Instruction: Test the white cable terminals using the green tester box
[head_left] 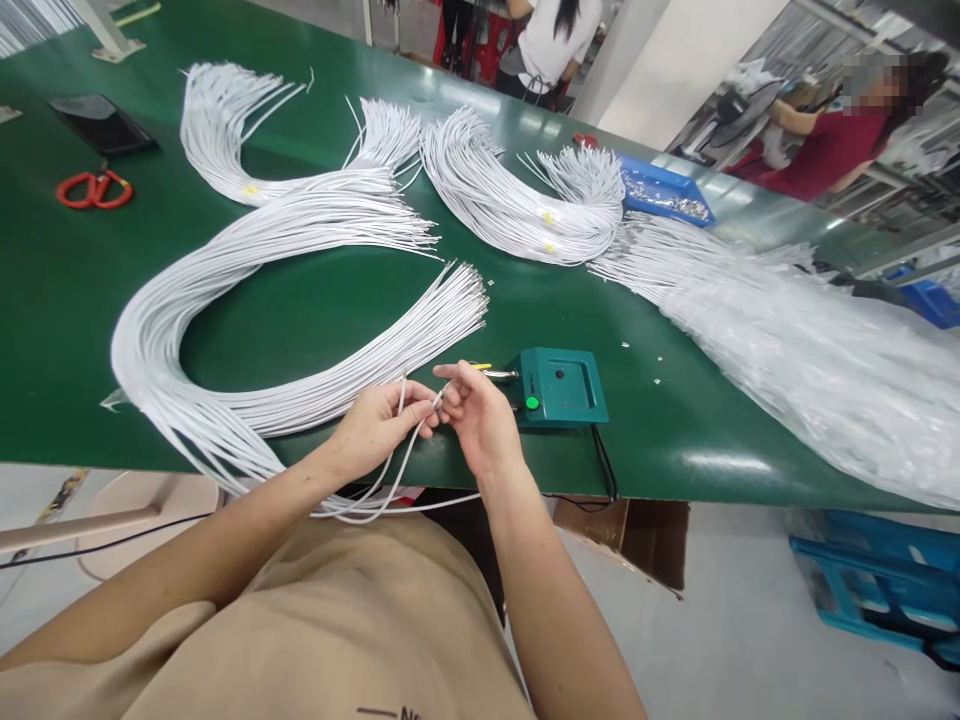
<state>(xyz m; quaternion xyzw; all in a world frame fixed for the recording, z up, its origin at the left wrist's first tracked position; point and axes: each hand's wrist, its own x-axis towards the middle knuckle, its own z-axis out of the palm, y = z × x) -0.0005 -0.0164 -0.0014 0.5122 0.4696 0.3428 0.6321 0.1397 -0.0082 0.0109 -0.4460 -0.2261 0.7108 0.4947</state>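
Note:
Close together at the table's front edge, both my hands are closed on thin white cable. My left hand (379,425) pinches a white cable (409,450) whose slack hangs in loops over the edge. My right hand (484,415) grips the same cable near its end, fingertips almost meeting the left ones; the cable tip is hidden by the fingers. Just right of my right hand sits a small teal bench device (562,388) with a green button and a metal tip pointing left. Behind my left hand curves a big bundle of white cables (150,320).
More cable bundles (517,210) lie toward the back, beside a blue tray (667,190) of small metal parts. Plastic-wrapped cables (817,340) cover the right side. Red-handled scissors (95,188) and a black phone-like slab (101,125) lie left. Other people stand or sit beyond the table.

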